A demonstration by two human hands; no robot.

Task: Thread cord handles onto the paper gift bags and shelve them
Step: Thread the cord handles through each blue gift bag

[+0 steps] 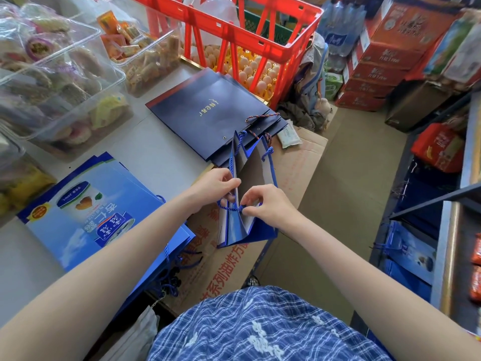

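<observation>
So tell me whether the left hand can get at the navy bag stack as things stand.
Probably not yet: the left hand is gripping the blue bag it works on. The navy bag stack lies uncovered just beyond it.

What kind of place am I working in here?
Most likely a small grocery shop or its stockroom: a red plastic crate over trays of eggs, clear plastic tubs of wrapped snacks, and stacked red cartons beside shrink-wrapped bottled water.

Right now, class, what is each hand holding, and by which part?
Left hand grips the blue gift bag at its top edge. Right hand fingers pinch the blue cord handle at that same edge.
</observation>
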